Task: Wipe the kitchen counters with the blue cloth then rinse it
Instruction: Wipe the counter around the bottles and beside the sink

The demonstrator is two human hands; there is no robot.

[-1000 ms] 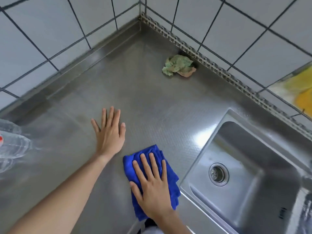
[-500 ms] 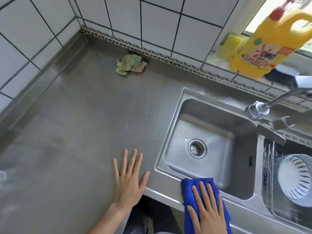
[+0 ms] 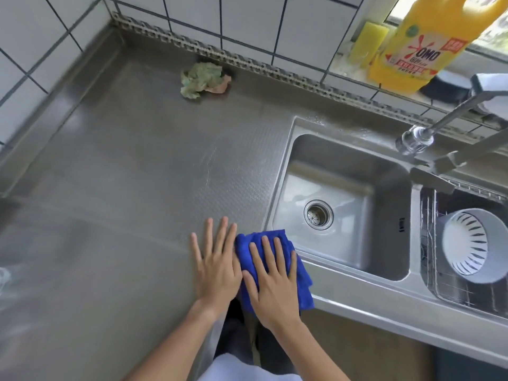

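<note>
The brushed stainless-steel counter (image 3: 132, 166) fills the left and centre of the frame, running up to the white tiled wall (image 3: 247, 26) along the top. To its right lies the square stainless-steel sink basin (image 3: 354, 235), with a metal tap (image 3: 417, 138) above it at the right edge and a white slotted plastic strainer (image 3: 471, 243) in the next basin at far right. A yellow detergent bottle (image 3: 423, 48) stands on the sill at upper right, and a crumpled green rag (image 3: 203, 79) lies near the wall at upper centre. At lower centre, the folded blue microfibre cloth (image 3: 301, 276) sits on the counter's front corner beside the sink, its edge drooping over the front lip. The right hand (image 3: 272, 281) lies flat on it, fingers spread and pressing, not clutching; the left hand (image 3: 217, 268) rests open on bare steel just beside the cloth, holding nothing. The cloth looks light, soft and limp, likely to bunch, so a gathered pinch at its middle should lift it. The wide counter to the left is open for sweeping; the sink rim and front edge hem in the right.
</note>
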